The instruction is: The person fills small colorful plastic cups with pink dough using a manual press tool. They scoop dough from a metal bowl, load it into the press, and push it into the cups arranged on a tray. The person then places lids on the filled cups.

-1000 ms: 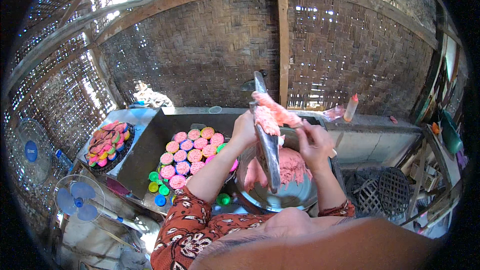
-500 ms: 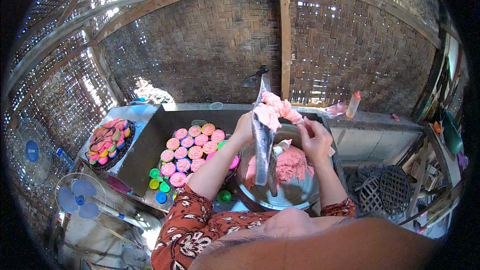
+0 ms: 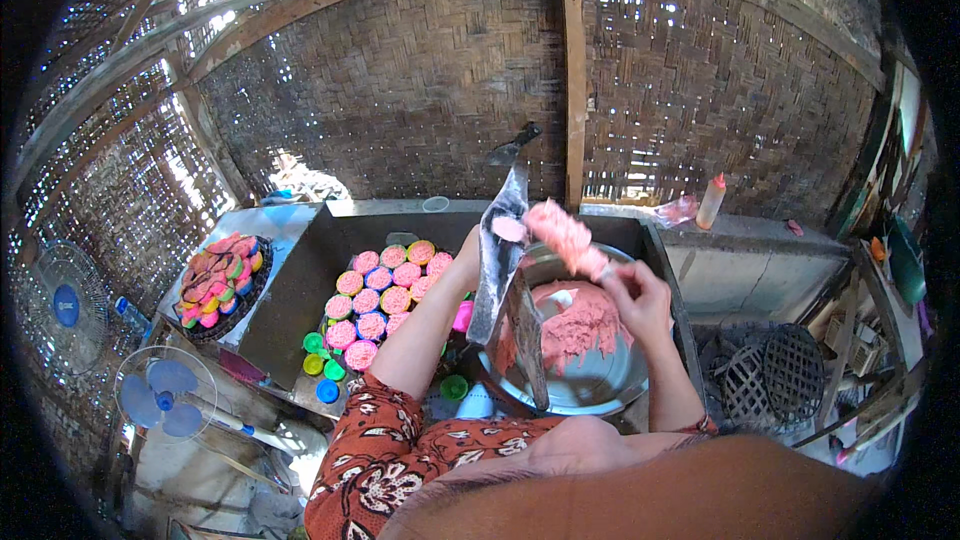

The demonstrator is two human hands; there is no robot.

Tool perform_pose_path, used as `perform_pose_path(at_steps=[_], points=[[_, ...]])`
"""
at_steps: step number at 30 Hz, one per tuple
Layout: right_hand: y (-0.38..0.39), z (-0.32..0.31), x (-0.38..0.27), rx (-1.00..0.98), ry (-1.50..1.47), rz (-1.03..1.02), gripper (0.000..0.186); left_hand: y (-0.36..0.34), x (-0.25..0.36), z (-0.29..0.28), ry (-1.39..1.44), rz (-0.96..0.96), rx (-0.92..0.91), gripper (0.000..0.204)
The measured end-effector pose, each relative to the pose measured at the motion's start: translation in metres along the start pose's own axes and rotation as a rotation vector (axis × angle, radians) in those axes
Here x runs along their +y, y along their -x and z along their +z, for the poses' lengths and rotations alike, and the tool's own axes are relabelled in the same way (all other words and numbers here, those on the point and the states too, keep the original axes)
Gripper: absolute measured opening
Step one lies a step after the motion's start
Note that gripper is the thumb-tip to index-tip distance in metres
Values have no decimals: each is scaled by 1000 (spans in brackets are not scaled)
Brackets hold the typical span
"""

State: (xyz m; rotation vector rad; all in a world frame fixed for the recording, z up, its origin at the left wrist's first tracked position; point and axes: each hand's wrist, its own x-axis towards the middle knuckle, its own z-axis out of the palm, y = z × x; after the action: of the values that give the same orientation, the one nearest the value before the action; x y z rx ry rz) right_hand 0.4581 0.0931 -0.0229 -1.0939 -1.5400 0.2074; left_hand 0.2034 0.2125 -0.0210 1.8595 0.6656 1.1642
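Observation:
My left hand (image 3: 465, 258), partly hidden, grips a long, dark, shiny, streaked piece (image 3: 498, 270) with a pink smear near its top; a duller brownish piece (image 3: 525, 330) hangs behind it. My right hand (image 3: 640, 295) is closed on a utensil heaped with soft pink mixture (image 3: 560, 232), held just right of the shiny piece. Below, a large steel bowl (image 3: 620, 385) holds more pink mixture (image 3: 580, 325) and a pale implement. Left of it stand several colourful cups topped with pink (image 3: 395, 298), with green, yellow and blue cups (image 3: 326, 390) at their front.
A dark rectangular basin (image 3: 280, 305) surrounds the cups and bowl. At left are a tray of colourful cakes (image 3: 220, 280) and two fans (image 3: 165, 390). A squeeze bottle (image 3: 710, 205) stands on the back right ledge; dark lattice baskets (image 3: 790, 380) lie below it at right.
The shiny piece has shifted left and lower. The pink heap has come off it onto the utensil in my right hand, which has moved slightly down and right.

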Motion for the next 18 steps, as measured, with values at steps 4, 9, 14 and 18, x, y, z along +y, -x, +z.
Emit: perform_pose_path(at_steps=[4,9,14,18], points=[[7,11,-11,-41,98,-47,19,9,4,-5,219,-18,22,27],[32,-22,-25,-225,146,155,27,40,20,-60,-406,306,133,30],[48,-22,-3,-207,719,209,41,84,60,-82,626,192,191,17],[58,40,-14,-316,71,59,52,87,71,-79,836,421,96,23]])
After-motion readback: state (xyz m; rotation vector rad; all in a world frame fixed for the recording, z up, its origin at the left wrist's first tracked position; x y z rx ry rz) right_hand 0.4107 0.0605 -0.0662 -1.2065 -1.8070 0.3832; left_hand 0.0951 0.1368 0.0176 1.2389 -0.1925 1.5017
